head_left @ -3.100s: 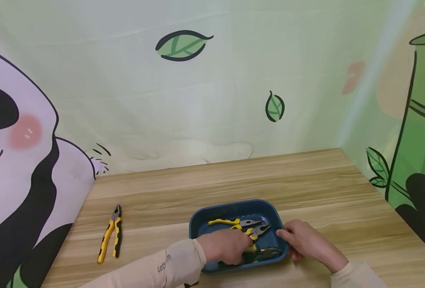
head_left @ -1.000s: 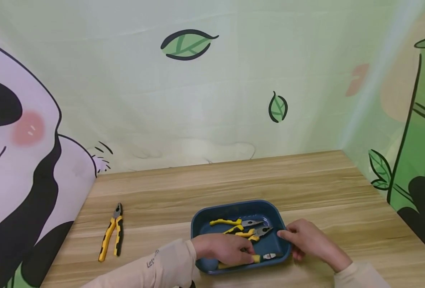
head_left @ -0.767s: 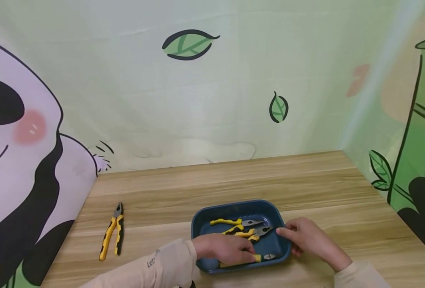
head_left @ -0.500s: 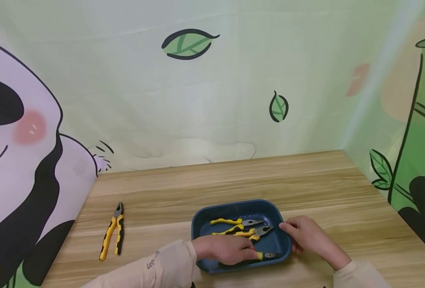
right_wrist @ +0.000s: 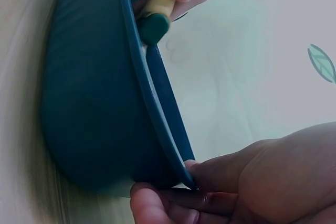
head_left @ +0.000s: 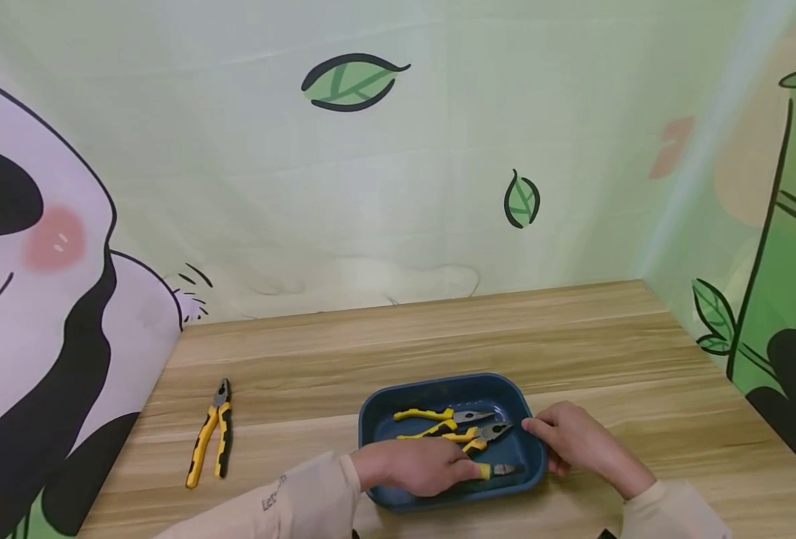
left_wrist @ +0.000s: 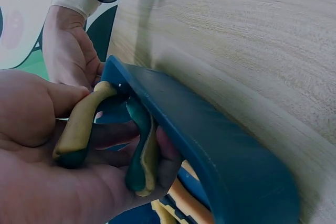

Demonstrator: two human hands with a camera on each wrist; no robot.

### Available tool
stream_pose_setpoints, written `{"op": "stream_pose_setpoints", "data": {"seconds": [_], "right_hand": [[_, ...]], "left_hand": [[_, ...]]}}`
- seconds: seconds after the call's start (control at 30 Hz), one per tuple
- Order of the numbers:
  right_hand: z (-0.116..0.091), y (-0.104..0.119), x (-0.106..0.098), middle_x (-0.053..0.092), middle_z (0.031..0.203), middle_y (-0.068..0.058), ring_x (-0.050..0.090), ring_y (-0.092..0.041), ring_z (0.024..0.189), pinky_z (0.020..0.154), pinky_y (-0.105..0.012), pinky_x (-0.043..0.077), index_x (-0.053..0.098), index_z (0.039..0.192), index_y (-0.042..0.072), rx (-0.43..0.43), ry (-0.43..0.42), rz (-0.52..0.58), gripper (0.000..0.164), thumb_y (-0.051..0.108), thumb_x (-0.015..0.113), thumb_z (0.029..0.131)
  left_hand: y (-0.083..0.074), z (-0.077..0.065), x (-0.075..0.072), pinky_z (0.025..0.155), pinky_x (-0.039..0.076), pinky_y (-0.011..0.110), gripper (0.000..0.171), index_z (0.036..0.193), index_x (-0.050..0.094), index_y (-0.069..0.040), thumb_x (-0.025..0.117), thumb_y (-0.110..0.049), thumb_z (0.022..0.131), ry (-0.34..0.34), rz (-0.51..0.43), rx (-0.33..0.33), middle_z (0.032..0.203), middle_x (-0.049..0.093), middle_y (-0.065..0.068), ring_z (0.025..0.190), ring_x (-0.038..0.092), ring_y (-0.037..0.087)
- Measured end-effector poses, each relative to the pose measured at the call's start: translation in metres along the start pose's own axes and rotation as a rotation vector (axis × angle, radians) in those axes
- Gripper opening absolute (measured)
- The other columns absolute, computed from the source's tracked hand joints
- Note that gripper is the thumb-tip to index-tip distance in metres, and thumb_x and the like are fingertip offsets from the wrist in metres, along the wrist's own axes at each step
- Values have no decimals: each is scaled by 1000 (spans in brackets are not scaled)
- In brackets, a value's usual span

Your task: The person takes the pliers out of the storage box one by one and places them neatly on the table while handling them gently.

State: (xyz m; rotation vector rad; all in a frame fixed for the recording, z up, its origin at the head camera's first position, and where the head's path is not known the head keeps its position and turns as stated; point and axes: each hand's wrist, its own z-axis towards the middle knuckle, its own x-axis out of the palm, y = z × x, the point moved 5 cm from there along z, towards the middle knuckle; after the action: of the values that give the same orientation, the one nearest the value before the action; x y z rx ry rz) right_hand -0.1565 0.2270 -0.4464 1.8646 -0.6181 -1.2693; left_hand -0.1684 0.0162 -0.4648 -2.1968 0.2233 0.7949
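Observation:
In the head view my left hand [head_left: 424, 466] reaches over the near side of a blue rectangular plastic basin [head_left: 438, 383]. It grips pliers [head_left: 504, 470] whose metal head points right. The left wrist view shows their spread yellow-and-green handles [left_wrist: 79, 124], with the thumb against one and fingers curled around the other. My right hand [head_left: 576, 440] pinches the basin's right rim, thumb on top and fingers beneath in the right wrist view. Behind the left hand, long-nose pliers [head_left: 468, 416] and another yellow-and-black pair [head_left: 492, 432] lie in the basin.
On the left of the wooden table [head_left: 303, 352] lies another pair of yellow-and-black pliers [head_left: 216, 430], handles spread toward me. A printed cloth backdrop [head_left: 424, 187] with a panda and leaves stands behind and at the sides.
Since 3.1 s ago, the left hand has taken the yellow-and-green pliers, whose head has turned and shifted slightly within the basin. The right thumb has moved slightly up along the rim.

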Motion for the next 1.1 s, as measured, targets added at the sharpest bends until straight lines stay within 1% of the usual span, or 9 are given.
{"op": "stream_pose_setpoints", "data": {"seconds": [0.1, 0.17, 0.27, 0.37, 0.47, 0.6, 0.77, 0.9, 1.1], "right_hand": [[0, 0, 0, 58, 53, 0, 55, -10, 43, 45, -30, 51, 66, 73, 2, -2, -4, 1, 38, 14, 54, 107], [-1, 0, 0, 58, 53, -1, 55, -10, 43, 44, -31, 51, 66, 73, 2, -5, -6, 0, 38, 14, 54, 107], [-1, -1, 1, 58, 53, -1, 55, -10, 43, 44, -32, 51, 66, 73, 1, -9, -8, 0, 38, 14, 54, 107], [-1, -1, 1, 58, 53, -1, 55, -10, 43, 44, -32, 51, 66, 73, 1, -16, -7, 2, 38, 14, 54, 107], [-1, 0, 1, 57, 53, -1, 54, -11, 43, 44, -31, 50, 66, 73, 1, -23, -5, 8, 39, 14, 54, 107], [-1, 0, 0, 57, 52, -1, 54, -10, 43, 44, -30, 50, 65, 72, 2, -23, -6, 2, 39, 15, 55, 107], [-1, 0, 0, 57, 52, 0, 54, -9, 43, 44, -29, 50, 64, 71, 2, -17, -6, -9, 39, 15, 55, 107], [-1, 0, 0, 57, 52, 0, 54, -10, 43, 44, -30, 50, 64, 71, 2, -24, -6, -8, 39, 15, 55, 107], [-1, 0, 0, 56, 52, 0, 54, -10, 43, 45, -30, 50, 64, 71, 3, -16, -12, -15, 39, 15, 55, 107]], "left_hand": [[-22, -23, -11, 71, 42, 29, 36, 101, 66, -12, 45, -40, 111, -19, -84, -12, 71, 45, -2, 63, 46, 14], [-29, -33, -14, 66, 39, 28, 36, 106, 67, -8, 46, -37, 111, -37, -150, -27, 69, 45, 0, 59, 43, 16], [-28, -37, -16, 61, 37, 28, 39, 107, 67, -5, 44, -36, 112, -48, -225, -26, 67, 46, 1, 55, 41, 15], [-26, -41, -19, 62, 42, 27, 41, 102, 68, -4, 42, -35, 113, -82, -267, -17, 72, 55, 1, 57, 49, 14], [-25, -46, -24, 67, 49, 28, 41, 102, 69, -5, 42, -35, 113, -130, -326, -8, 85, 65, 5, 67, 60, 17], [-23, -52, -29, 68, 52, 32, 40, 108, 69, -5, 42, -35, 113, -172, -432, 4, 91, 68, 8, 78, 65, 23], [-24, -59, -37, 69, 50, 30, 46, 110, 70, -3, 40, -37, 113, -193, -473, 24, 93, 69, 9, 77, 60, 21], [-27, -66, -43, 64, 45, 29, 48, 102, 72, -3, 38, -36, 113, -195, -502, 53, 89, 69, 11, 69, 54, 19], [-32, -75, -52, 67, 49, 28, 49, 105, 73, -4, 39, -38, 113, -215, -518, 61, 91, 69, 7, 72, 58, 18]]}}
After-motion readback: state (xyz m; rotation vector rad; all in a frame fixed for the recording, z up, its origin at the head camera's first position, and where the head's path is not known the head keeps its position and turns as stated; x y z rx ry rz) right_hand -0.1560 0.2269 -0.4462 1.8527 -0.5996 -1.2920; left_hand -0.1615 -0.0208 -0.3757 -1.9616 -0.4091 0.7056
